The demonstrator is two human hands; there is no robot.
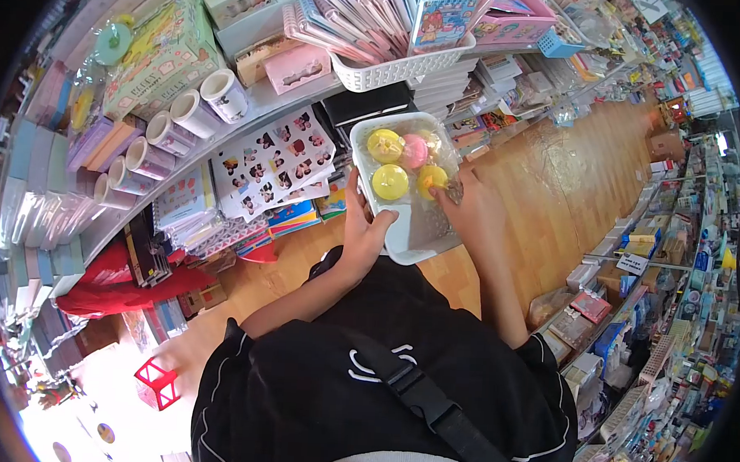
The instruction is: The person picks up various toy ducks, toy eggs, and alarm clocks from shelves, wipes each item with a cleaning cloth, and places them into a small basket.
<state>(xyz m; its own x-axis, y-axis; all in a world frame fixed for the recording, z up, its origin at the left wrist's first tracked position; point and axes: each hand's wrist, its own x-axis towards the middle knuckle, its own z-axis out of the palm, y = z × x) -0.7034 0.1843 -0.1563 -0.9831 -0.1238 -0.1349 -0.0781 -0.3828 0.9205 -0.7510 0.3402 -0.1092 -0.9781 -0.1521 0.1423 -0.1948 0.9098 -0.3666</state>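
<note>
A white plastic basket (416,248) is tilted in front of my body, above my lap. Inside, toward its far end, lie several round yellow and pink pieces in clear plastic wrap, among them a pink one (415,151) and a yellow one (389,182). My left hand (365,231) grips the basket's left side, thumb over the near left rim. At the right side, my right hand (471,204) closes its thumb and fingers at a wrapped yellow round piece (432,181). Part of that piece is hidden by the fingers.
Along the left curves a shelf with white mugs (195,113), a green box (167,57) and sticker sheets (274,162). A white basket of notebooks (393,73) stands beyond my hands. Packed shelves (630,325) line the right. A red frame-like object (157,384) is at lower left.
</note>
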